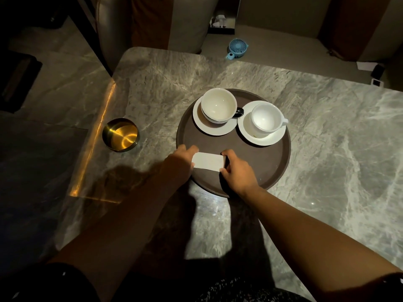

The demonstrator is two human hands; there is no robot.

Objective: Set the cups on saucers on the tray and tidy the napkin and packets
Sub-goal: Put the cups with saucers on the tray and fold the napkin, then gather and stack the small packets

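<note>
Found 2 cups, a cream cup (218, 105) with a dark handle and a white cup (267, 120), already seated upright on saucers (218, 130) across the far half of the round brown tray (261, 162). Pinched a white folded rectangle, taken for the napkin (208, 161), at its short ends: left hand (181, 158) curled on the left end, right hand (237, 168) on the right, over the tray's near part; resting or lifted, could not tell. Saw no packets. Judged cups done, napkin squaring in hand, packets outstanding. Worked on a grey marbled desk (338, 118) in a dim room; noted a brass dish (120, 134) left of the tray, a blue fan (237, 47) beyond the desk's far edge.
</note>
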